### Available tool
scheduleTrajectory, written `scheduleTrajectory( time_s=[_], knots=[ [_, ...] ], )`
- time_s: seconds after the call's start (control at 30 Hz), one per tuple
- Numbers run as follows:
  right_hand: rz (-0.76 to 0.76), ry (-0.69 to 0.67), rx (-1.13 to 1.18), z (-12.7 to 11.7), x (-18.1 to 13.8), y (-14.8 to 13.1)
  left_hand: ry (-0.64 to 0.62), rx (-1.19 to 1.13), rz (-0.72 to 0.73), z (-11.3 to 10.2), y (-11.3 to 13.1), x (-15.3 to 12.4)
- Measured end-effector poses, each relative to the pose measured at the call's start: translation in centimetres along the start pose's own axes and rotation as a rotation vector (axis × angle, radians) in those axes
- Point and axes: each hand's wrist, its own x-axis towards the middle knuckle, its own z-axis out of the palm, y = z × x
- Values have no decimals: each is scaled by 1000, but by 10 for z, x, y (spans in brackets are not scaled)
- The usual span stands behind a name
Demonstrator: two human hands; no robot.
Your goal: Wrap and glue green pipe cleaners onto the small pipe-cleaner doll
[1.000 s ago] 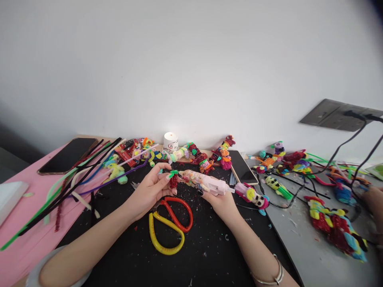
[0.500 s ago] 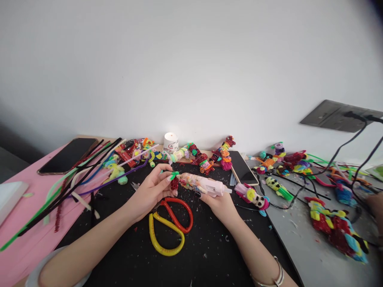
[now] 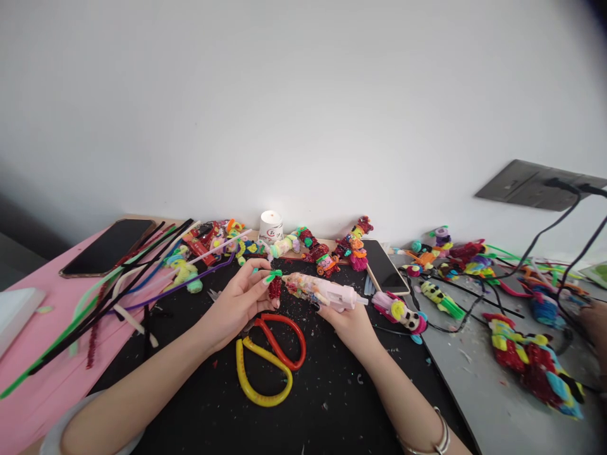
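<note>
Between the fingers of my left hand (image 3: pixel 247 292) is a small red-and-green pipe-cleaner piece (image 3: pixel 275 288), its red glittery part hanging down. My right hand (image 3: pixel 348 325) grips a pale pink glue gun (image 3: pixel 327 292) with a glue stick poking out of its rear. The gun's nozzle end, crusted with coloured bits, points left and sits close to the green top of the piece; whether it touches I cannot tell. Below both hands lies a pair of scissors (image 3: pixel 265 399) with one yellow and one red handle, blades partly hidden under my left hand.
Loose pipe cleaners (image 3: pixel 118 278) and a dark phone (image 3: pixel 108 246) lie at left on a pink surface. Finished pipe-cleaner figures line the wall around a paper cup (image 3: pixel 270 226). Another phone (image 3: pixel 386 268) and more figures (image 3: pixel 535 366) lie right. Cords run to a wall socket (image 3: pixel 535 183).
The glue gun's nozzle has drawn slightly right and down, away from the red-and-green piece. My left hand has barely moved and keeps its hold.
</note>
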Motion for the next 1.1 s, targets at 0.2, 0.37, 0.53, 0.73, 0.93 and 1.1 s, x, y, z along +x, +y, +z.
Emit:
scheduleTrajectory(
  time_s=[0.2, 0.37, 0.53, 0.73, 0.93, 1.1],
  knots=[
    [-17, 8, -19, 0, 1, 2, 6, -17, 0, 0, 0, 0],
    [-19, 2, -17, 0, 0, 0, -5, -7, 1, 0, -2, 0],
    [3, -18, -23, 0, -1, -5, -24, 27, 10, -1, -5, 0],
    [14, -27, -17, 0, -1, -4, -33, 38, 8, 0, -5, 0],
    [-5, -18, -25, 0, 0, -1, -32, 32, 14, -1, -5, 0],
    [-13, -5, -39, 0, 0, 0, -23, 17, 8, 0, -3, 1]
  ],
)
